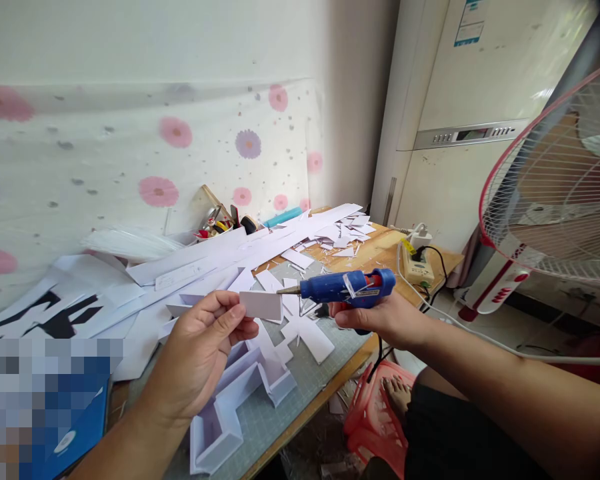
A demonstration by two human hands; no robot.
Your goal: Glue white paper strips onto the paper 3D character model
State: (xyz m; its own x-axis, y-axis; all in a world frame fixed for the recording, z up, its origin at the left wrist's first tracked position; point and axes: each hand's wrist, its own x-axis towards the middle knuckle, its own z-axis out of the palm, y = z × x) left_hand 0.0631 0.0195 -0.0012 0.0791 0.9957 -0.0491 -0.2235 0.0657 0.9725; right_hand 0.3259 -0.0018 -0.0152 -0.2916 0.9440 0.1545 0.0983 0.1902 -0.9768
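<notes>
Between thumb and fingers, my left hand (213, 340) pinches a small white rectangular foam-board piece (263, 307). My right hand (380, 320) is wrapped round the handle of a blue hot glue gun (340, 288). The gun's metal nozzle points left and meets, or nearly meets, the top right edge of the piece; I cannot tell if they touch. Below my left hand, a white angular form with raised walls (225, 420) lies on the grey cutting mat (347, 337). Flat white offcuts (310, 333) lie under the glue gun.
Long white strips (300, 233) and scraps cover the wooden table's (380, 247) back. A power strip (417, 263) with cables sits at the right corner. A fan (555, 187) stands at right, a pink plastic basket (375, 413) below. A blue item (87, 427) is at lower left.
</notes>
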